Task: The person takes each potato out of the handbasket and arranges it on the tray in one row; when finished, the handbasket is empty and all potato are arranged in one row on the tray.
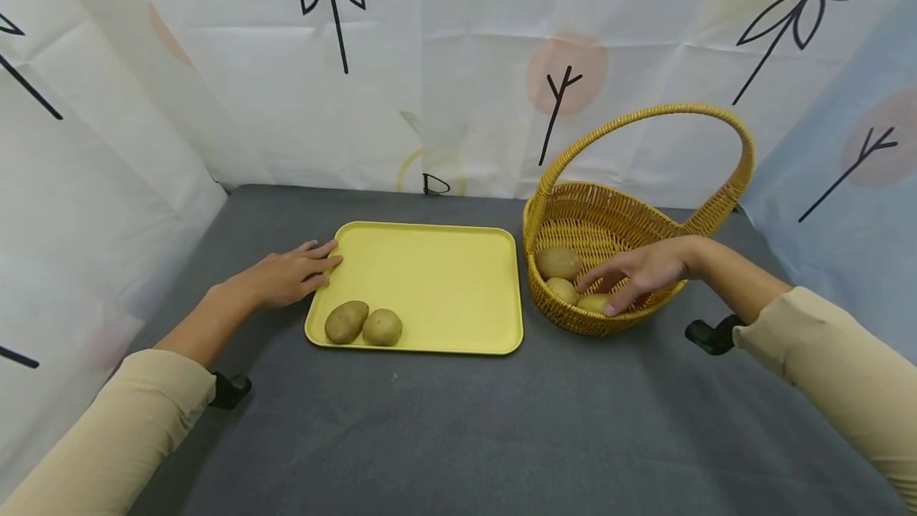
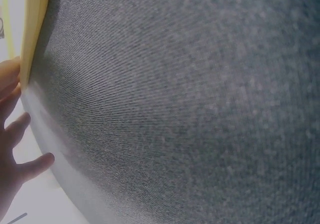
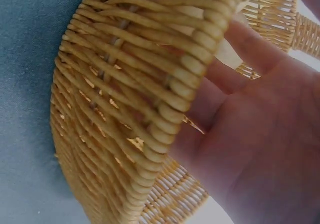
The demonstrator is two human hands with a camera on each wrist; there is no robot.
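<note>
In the head view my left hand [image 1: 290, 275] rests at the left rim of a yellow tray [image 1: 437, 285], its fingers spread and fairly straight. Two potatoes, a longer one [image 1: 347, 322] and a rounder one [image 1: 383, 327], lie in the tray's near left corner. My right hand [image 1: 645, 269] reaches over the rim into a wicker basket [image 1: 573, 317]. Its fingers and thumb are spread about a potato [image 1: 593, 303], partly hidden beneath the hand. Beside it lie a potato [image 1: 562, 289] and a larger potato [image 1: 559, 263]. The basket wall covers some right fingertips in the right wrist view.
A tall arched handle [image 1: 659, 110] rises over the basket. Dark grey cloth [image 1: 458, 428] covers the table. A patterned white curtain [image 1: 458, 86] hangs behind and at the sides. The basket stands just right of the tray.
</note>
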